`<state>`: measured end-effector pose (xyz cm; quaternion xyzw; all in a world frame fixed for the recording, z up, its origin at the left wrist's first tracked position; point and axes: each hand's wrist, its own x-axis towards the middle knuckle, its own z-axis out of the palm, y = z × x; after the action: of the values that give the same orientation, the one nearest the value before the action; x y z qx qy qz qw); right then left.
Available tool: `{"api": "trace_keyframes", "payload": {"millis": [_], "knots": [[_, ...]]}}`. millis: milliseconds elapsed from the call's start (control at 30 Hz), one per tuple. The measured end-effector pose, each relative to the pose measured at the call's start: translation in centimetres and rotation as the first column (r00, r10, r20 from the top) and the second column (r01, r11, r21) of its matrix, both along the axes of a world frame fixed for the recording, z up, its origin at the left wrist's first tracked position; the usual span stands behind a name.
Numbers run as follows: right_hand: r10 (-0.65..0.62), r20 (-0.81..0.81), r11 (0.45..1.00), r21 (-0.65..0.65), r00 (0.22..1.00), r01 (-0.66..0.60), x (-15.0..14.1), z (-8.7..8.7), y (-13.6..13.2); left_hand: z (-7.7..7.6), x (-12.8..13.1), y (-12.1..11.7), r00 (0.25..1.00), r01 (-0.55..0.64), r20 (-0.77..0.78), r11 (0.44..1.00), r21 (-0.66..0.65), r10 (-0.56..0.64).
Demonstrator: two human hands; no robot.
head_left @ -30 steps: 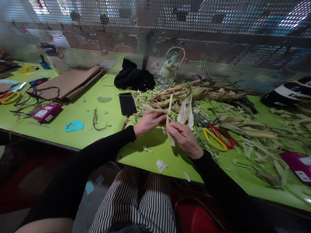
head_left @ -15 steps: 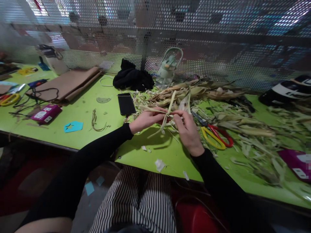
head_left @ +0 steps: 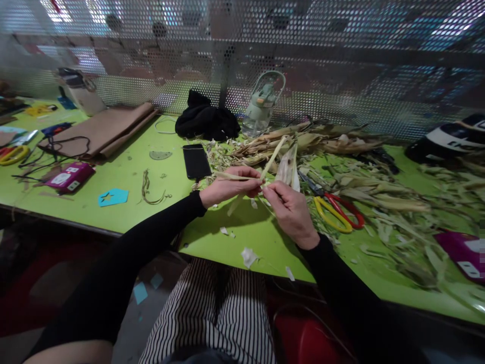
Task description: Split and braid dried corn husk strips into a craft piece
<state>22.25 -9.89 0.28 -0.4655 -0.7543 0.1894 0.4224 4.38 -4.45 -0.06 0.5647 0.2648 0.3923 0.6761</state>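
Observation:
Pale green corn husk strips (head_left: 275, 155) cross between my two hands, just above the table's front part. My left hand (head_left: 233, 186) pinches them from the left, with one strip lying along its fingers. The fingertips of my right hand (head_left: 290, 210) are closed on the strips where they meet; the crossing itself is partly hidden by my fingers. Behind my right hand stands a wider, spotted husk piece (head_left: 288, 164). Scissors with one yellow and one red handle (head_left: 333, 215) lie just right of that hand.
Dried husks (head_left: 322, 139) and shreds cover the table's right side. A phone (head_left: 196, 162), black cloth (head_left: 206, 119) and water bottle (head_left: 261, 106) lie or stand beyond my hands. On the left are a purple box (head_left: 70, 177), a blue tag (head_left: 113, 197) and brown paper (head_left: 108, 129).
My right hand has closed in on the crossing, its fingers now curled tighter. The strip ends that hung below my hands have shifted and are less visible.

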Motion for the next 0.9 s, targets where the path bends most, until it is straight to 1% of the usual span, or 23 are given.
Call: {"api": "trace_keyframes", "payload": {"millis": [100,200,267,333,400,433,533,600,700,767,900], "knots": [[0.009,-0.015,1.000,-0.019,1.000,-0.010,0.1,-0.1,-0.1,0.3,-0.2,0.1,1.000,-0.007,-0.026,0.999,-0.036,0.006],[0.035,-0.036,0.993,-0.112,0.999,-0.039,0.3,-0.2,0.3,0.4,-0.4,0.3,0.997,0.030,-0.074,0.997,-0.070,-0.036],[0.001,-0.082,0.982,-0.188,0.997,-0.016,0.5,-0.2,0.7,0.5,-0.7,0.3,0.990,0.067,-0.119,0.996,-0.066,-0.074],[-0.084,-0.141,0.973,-0.226,0.986,0.050,0.7,-0.3,1.2,0.7,-0.8,0.2,0.980,0.085,-0.176,0.996,-0.036,-0.090],[-0.159,-0.199,0.965,-0.238,0.967,0.110,0.8,-0.5,1.6,0.9,-0.9,-0.1,0.967,0.102,-0.235,0.995,0.004,-0.099],[-0.177,-0.225,0.962,-0.247,0.958,0.120,0.8,-0.5,1.7,0.9,-0.9,-0.2,0.961,0.110,-0.258,0.993,0.030,-0.099],[-0.170,-0.274,0.959,-0.266,0.947,0.096,0.7,-0.8,1.8,0.9,-0.6,-0.8,0.946,0.123,-0.315,0.985,0.122,-0.079],[-0.160,-0.287,0.964,-0.251,0.944,0.087,0.6,-0.9,1.7,0.9,-0.3,-1.2,0.938,0.093,-0.346,0.980,0.177,-0.026],[-0.168,-0.317,0.968,-0.234,0.933,0.094,0.6,-1.1,1.5,1.0,0.0,-1.8,0.931,0.046,-0.363,0.973,0.225,0.040],[-0.179,-0.349,0.967,-0.235,0.920,0.099,0.7,-1.2,1.5,1.1,0.1,-2.1,0.936,0.045,-0.350,0.974,0.224,0.037],[-0.192,-0.389,0.966,-0.236,0.901,0.104,0.8,-1.2,1.7,1.2,0.0,-2.1,0.941,0.063,-0.338,0.986,0.155,-0.007]]}}
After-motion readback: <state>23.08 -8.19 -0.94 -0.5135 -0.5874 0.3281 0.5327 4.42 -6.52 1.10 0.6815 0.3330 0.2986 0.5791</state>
